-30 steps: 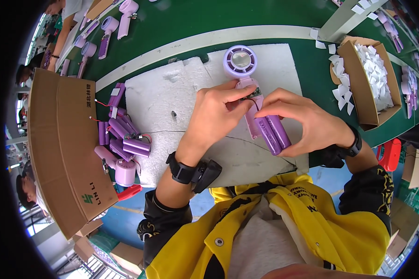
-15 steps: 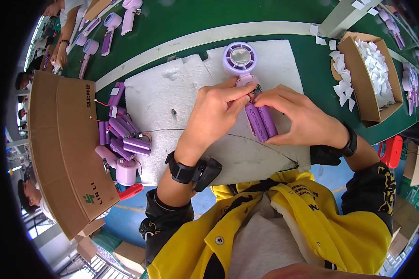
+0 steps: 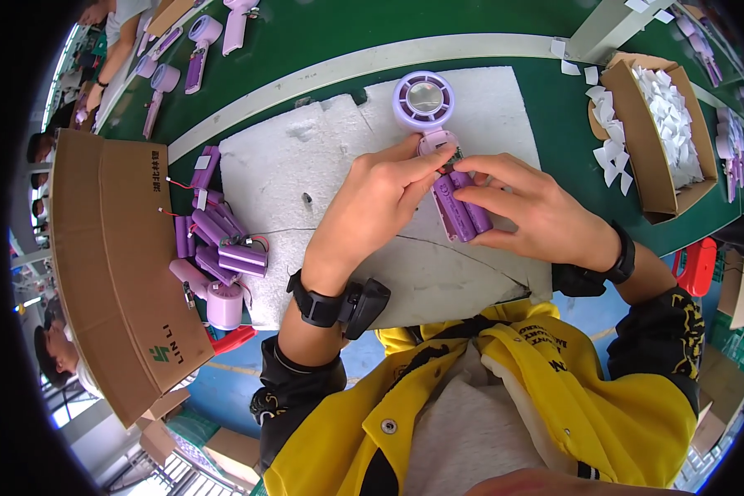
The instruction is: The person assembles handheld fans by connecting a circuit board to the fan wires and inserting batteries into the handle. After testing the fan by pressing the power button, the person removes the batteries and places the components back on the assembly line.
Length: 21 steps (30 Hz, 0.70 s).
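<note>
A lilac handheld fan (image 3: 424, 97) lies on a white foam board (image 3: 266, 157), its round head pointing away from me and its handle opened up. My left hand (image 3: 374, 202) pinches the handle just below the head, by a small green circuit board. A purple two-cell battery pack (image 3: 461, 207) rests at the open handle, slightly tilted. My right hand (image 3: 546, 211) grips that pack, thumb at its lower end and fingers along its right side and top. The wires between pack and circuit board are mostly hidden by my fingers.
Several purple battery packs (image 3: 215, 227) and another lilac fan (image 3: 223, 304) lie left, beside a tall cardboard box (image 3: 116, 264). A carton of white paper pieces (image 3: 670, 132) stands right. A white rail (image 3: 347, 62) crosses behind; more fans and a co-worker's arm (image 3: 112, 62) are far left.
The battery pack has moved slightly up toward the fan head and into the handle. My right fingers have shifted onto its upper face. The co-worker's arm has moved back.
</note>
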Available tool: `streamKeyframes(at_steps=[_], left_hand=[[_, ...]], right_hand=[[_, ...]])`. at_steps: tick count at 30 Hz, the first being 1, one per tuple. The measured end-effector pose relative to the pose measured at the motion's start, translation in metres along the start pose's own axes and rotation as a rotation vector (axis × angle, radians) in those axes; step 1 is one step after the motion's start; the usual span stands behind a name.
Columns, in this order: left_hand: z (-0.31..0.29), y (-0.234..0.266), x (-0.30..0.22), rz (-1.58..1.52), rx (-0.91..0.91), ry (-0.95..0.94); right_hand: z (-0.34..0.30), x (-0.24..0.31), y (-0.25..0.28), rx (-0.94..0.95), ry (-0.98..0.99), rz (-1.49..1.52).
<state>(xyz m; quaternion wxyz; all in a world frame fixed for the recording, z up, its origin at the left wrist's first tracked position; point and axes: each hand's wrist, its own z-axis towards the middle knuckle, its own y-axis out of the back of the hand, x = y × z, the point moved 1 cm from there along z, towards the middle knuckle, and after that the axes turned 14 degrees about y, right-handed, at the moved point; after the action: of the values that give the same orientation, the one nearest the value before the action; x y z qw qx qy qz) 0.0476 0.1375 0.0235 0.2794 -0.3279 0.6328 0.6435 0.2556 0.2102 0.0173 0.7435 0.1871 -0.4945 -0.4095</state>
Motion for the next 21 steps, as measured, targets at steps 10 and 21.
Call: streamKeyframes(at_steps=[10,21], left_hand=[[0.0001,0.0041,-0.0040,-0.006,0.018,-0.019],[0.0023,0.0031,0.0037,-0.043,0.017,-0.031]], right_hand=[[-0.0031,0.0055,-0.0035,-0.055,0.045,-0.066],[-0.0037,0.0038,-0.0087,-0.083,-0.019,-0.027]])
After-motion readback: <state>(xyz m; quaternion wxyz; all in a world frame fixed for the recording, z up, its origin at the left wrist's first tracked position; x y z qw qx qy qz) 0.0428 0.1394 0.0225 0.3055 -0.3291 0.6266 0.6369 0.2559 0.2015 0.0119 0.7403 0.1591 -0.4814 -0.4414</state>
